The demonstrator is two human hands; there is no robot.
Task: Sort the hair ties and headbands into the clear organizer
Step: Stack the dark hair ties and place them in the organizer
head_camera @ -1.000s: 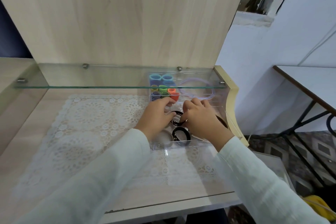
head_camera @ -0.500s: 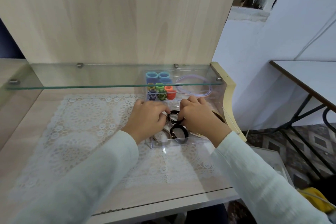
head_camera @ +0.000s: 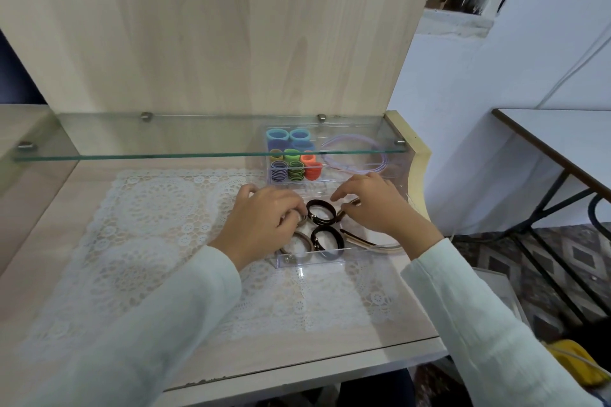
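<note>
Partly, glass shelf [head_camera: 165, 142] overhangs organizer [head_camera: 310, 263]; L hand [head_camera: 261, 225] pinches grey band [head_camera: 302, 218], R hand [head_camera: 380, 208] unclear.

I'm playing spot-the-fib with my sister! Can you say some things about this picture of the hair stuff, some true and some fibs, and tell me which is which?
1. The colourful hair ties sit in the far compartments of the clear organizer. True.
2. The lace mat is black. False: it is white.
3. The pale purple headband lies on the mat. False: it lies in the organizer's far right compartment.
4. Two black looped bands lie in the near compartment. True.
5. The left hand pinches a grey band. True.
6. The right hand holds a blue hair tie. False: it pinches a brown headband.
</note>
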